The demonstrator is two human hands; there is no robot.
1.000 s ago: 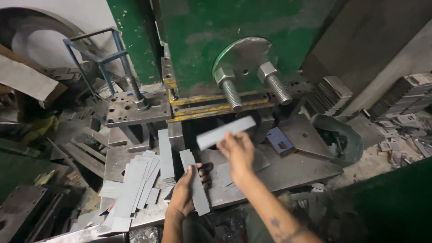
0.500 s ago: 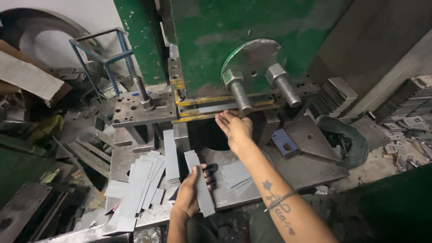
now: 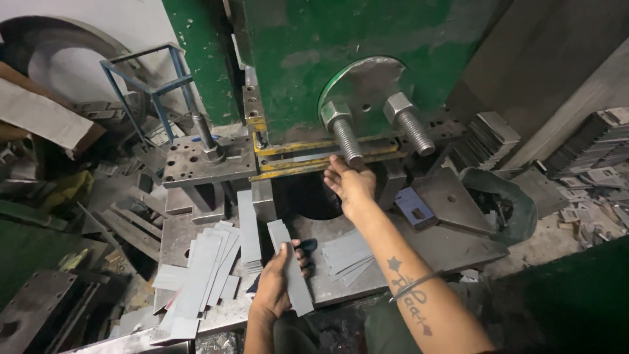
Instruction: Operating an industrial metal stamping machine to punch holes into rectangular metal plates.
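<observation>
Nearest: left hand (image 3: 278, 285) closed around a grey metal strip (image 3: 290, 265), thumb over the top face and fingers curled under, strip pointing away toward the press, apparently kept ready at the near edge of the counter (image 3: 426, 246). Just left of it, a fanned pile of like strips (image 3: 200, 272) spilling over the counter edge, within easy reach of that hand, plus a neater stack of strips (image 3: 247, 226) standing lengthwise beside the die opening. Right of the left hand, a few flat sheets (image 3: 347, 252) lying loose on the counter under the right forearm. Further in: right hand (image 3: 350, 183) stretched to the slot between the yellow-edged die plates (image 3: 308, 160), fingers bent down at the gap, seemingly seating a strip there; cannot tell whether anything is gripped, fingertips hidden against the plate. Dark round die opening (image 3: 314, 196) directly below that hand. Small blue block (image 3: 411, 208) on the counter to the right. Beyond, two large threaded bolts (image 3: 377, 128) jutting from the green press body (image 3: 314, 59). Far left, blue metal frame (image 3: 154, 82) among scrap; far right, stacks of stamped parts (image 3: 593, 147).
</observation>
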